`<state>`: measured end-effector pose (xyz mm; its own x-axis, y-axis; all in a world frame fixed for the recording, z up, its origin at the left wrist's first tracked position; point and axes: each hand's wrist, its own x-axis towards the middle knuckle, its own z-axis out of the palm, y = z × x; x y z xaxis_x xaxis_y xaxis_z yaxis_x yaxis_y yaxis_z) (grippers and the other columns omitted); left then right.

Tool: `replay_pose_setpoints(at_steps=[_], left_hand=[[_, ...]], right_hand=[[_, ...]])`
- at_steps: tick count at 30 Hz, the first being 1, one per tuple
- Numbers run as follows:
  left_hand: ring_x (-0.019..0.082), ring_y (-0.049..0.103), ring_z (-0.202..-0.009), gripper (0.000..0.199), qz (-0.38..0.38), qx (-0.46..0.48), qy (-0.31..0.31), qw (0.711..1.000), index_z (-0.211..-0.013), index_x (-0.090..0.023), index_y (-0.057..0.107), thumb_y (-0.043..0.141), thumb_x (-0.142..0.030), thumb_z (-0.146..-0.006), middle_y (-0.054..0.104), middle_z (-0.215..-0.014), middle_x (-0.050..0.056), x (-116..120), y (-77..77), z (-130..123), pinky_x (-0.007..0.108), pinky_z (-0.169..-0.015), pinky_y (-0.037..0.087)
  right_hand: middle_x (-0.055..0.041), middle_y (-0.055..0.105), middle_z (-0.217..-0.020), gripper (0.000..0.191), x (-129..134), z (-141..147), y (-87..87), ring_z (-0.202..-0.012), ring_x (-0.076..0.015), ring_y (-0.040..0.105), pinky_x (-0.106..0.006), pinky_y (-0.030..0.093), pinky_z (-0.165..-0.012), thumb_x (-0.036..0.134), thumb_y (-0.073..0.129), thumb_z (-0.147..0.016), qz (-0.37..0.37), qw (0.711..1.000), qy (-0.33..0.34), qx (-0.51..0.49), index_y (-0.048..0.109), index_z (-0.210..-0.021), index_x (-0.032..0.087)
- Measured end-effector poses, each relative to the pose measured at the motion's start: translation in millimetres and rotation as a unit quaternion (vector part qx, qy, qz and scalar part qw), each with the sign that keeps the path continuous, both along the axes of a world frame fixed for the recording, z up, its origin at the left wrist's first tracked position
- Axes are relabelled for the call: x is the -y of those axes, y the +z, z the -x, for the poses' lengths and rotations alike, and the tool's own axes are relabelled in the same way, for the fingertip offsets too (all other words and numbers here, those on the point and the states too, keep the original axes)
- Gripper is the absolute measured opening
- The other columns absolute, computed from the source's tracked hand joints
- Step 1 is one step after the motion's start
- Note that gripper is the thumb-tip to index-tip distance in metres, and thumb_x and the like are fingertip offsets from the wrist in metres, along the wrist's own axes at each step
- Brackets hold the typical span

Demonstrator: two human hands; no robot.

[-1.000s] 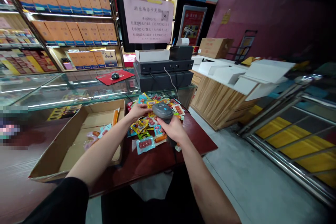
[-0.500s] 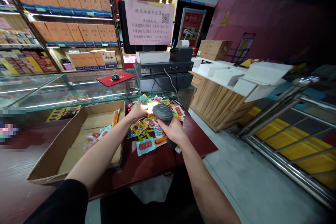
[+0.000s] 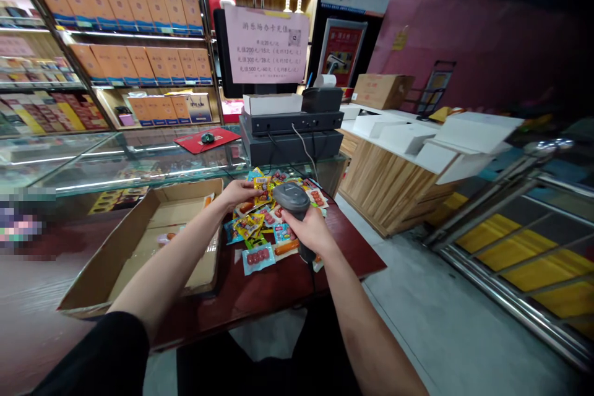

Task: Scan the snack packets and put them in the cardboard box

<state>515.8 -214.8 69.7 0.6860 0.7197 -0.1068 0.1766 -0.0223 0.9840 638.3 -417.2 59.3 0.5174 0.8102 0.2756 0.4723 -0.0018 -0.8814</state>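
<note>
My right hand (image 3: 312, 229) is closed around the handle of a dark grey barcode scanner (image 3: 291, 195), whose head points forward and left over the heap. Between the fingers of my left hand (image 3: 239, 193) is a small yellow snack packet (image 3: 262, 188), held just left of the scanner head. Under both hands lie several colourful snack packets (image 3: 250, 226), heaped on a dark red table. A clear pack of round sausages (image 3: 258, 258) lies at the heap's near edge. Left of it stands a shallow cardboard box (image 3: 155, 223) with a few packets inside, partly hidden by my left forearm.
Behind the heap are a glass counter (image 3: 185, 167), a cash register drawer unit (image 3: 292, 139) and a monitor with a pink price sheet (image 3: 266, 43). A red mouse pad (image 3: 223, 138) lies on the glass. A metal railing (image 3: 505, 278) stands at right.
The bright light on the packet at my left fingers has gone out, and the yellow packet now shows plainly. The view has shifted slightly; both hands stay near the same place.
</note>
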Motion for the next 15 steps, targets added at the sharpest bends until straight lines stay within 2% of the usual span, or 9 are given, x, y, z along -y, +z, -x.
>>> replay_pose_setpoints(at_steps=[4,7,10,12,15], left_hand=[[0.017,0.068,-0.076,0.056,-0.024,-0.009,0.028,0.999,-0.086,-0.015,0.076,0.092,-0.042,-0.040,0.075,-0.083,0.006,-20.0,20.3,37.3,0.025,-0.067,0.051],[0.020,0.068,-0.082,0.057,-0.054,-0.035,0.066,0.996,-0.090,-0.015,0.076,0.092,-0.043,-0.043,0.076,-0.087,0.007,-35.7,35.5,85.2,0.025,-0.070,0.051],[0.019,0.066,-0.085,0.057,-0.083,-0.065,0.120,0.987,-0.100,-0.014,0.074,0.089,-0.043,-0.053,0.076,-0.090,0.005,-49.2,46.6,139.5,0.026,-0.074,0.050],[0.019,0.066,-0.083,0.059,-0.075,-0.074,0.150,0.983,-0.108,-0.014,0.072,0.087,-0.041,-0.059,0.076,-0.088,0.003,-56.2,51.5,167.8,0.031,-0.079,0.051],[0.019,0.067,-0.083,0.051,-0.079,-0.079,0.183,0.977,-0.104,-0.016,0.073,0.087,-0.040,-0.060,0.076,-0.084,0.002,-61.6,54.4,181.7,0.034,-0.083,0.051]], right_hand=[[-0.0013,0.067,-0.058,0.024,-3.2,-1.0,2.4,-0.055,-0.0199,0.066,-0.030,0.053,-0.058,0.045,0.065,-0.081,-0.001,1.000,0.017,0.008,0.069,-0.084,0.021],[-0.0016,0.066,-0.058,0.025,-6.1,-1.8,4.1,-0.056,-0.0206,0.067,-0.030,0.053,-0.058,0.045,0.066,-0.080,-0.006,1.000,0.025,-0.001,0.069,-0.086,0.021],[-0.0025,0.067,-0.059,0.026,-7.9,-2.8,6.0,-0.056,-0.0214,0.067,-0.031,0.053,-0.058,0.045,0.067,-0.080,-0.004,0.999,0.034,-0.016,0.069,-0.090,0.021],[-0.0025,0.066,-0.058,0.028,-7.3,-4.4,7.9,-0.052,-0.0204,0.065,-0.031,0.052,-0.055,0.044,0.066,-0.080,0.008,0.999,0.038,-0.027,0.069,-0.092,0.020],[-0.0023,0.065,-0.057,0.028,-4.4,-10.0,10.2,-0.045,-0.0180,0.061,-0.029,0.050,-0.047,0.044,0.066,-0.079,0.021,0.998,0.030,-0.046,0.068,-0.090,0.019]])
